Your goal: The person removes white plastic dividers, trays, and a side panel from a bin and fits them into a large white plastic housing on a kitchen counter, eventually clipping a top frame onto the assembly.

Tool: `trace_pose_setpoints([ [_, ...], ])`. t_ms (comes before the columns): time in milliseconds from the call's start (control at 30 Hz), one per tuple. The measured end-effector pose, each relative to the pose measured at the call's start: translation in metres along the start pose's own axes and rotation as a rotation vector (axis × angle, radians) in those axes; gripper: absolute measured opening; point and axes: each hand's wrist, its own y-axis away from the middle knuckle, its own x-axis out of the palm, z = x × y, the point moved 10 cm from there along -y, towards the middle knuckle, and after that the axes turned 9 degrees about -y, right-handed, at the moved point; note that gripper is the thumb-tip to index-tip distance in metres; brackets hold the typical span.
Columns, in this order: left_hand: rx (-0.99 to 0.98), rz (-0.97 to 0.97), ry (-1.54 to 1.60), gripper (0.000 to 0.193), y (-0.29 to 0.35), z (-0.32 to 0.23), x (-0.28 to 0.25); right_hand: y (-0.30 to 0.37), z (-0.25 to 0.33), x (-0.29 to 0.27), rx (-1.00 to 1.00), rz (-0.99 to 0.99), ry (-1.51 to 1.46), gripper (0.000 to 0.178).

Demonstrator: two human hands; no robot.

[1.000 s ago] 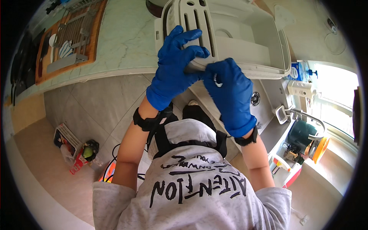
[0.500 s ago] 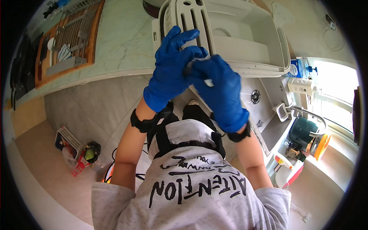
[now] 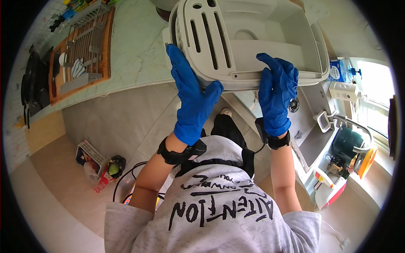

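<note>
Both of my hands wear blue gloves. My left hand (image 3: pixel 190 99) is at the near left corner of a light grey plastic dish rack (image 3: pixel 306 78). Its fingers lie long against the rack's left side, and the thumb is at the front edge. My right hand (image 3: pixel 276 90) grips the front rim farther right, with fingertips reaching over it into the open basin. A slotted section (image 3: pixel 209 38) with long openings and round holes forms the rack's left part. The undersides of the rim and the contact of some fingers are hidden.
Left along the pale green counter (image 3: pixel 139 46) stands a metal rack (image 3: pixel 82 46) on a wooden board. At right are a sink (image 3: pixel 314 145) with a faucet (image 3: pixel 358 126), a blue pump bottle (image 3: pixel 339 71) and a white bottle (image 3: pixel 344 90). Bagged items (image 3: pixel 107 170) lie on the floor.
My hands were together in front of the rack, the right over the left. They have parted, the left to the rack's left corner and the right to its front rim. The view has shifted slightly.
</note>
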Motion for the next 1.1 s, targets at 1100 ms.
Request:
trace_pose_setpoints([
  [1100, -0.184, -0.287, 0.529, 0.057, 0.007, 0.055, -0.018, -0.007, 0.032, 0.051, -0.265, 0.548, 0.078, 0.041],
])
